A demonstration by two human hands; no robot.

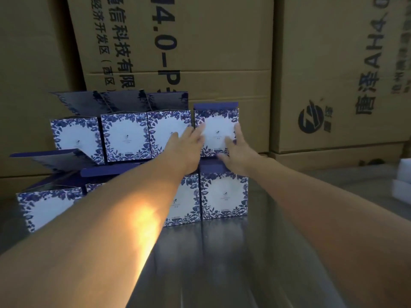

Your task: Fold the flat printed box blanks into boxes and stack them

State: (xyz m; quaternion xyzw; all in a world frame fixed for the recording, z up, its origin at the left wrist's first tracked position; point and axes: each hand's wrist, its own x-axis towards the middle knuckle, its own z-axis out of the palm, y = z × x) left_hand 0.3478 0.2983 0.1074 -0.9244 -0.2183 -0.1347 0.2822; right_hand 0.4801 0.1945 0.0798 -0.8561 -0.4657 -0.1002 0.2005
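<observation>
We have both hands on the top box (216,130) at the right end of the upper row. Our left hand (189,144) lies flat, fingers spread, against its left edge and the neighbour box (168,132); our right hand (236,150) presses open-palmed on its front face and lower right corner. Neither hand is clamped on it; both are open and pushing, and they sit apart, one at each side of the face.

The box rests on the lower box (224,195), whose blue lid flap (211,168) seems to stick out under it. That is our main worry: a flap trapped underneath would leave the top box rocking, and a hard push could tip it back towards the cartons (200,52) or slide it off the right side, where nothing supports it. Pushing unevenly could also skew it out of line with the row, or dent the thin face. The stack to the left looks looser, with lids (120,101) standing open at angles, so a knock from our left forearm might shift those boxes.

The boxes are light printed card, roughly cubic, with smooth white faces framed by dark blue leaf patterns and plain blue flaps. They stand on a grey metal table (222,263), smooth and reflective, so likely slippery. Behind are large brown corrugated cartons with black print.
</observation>
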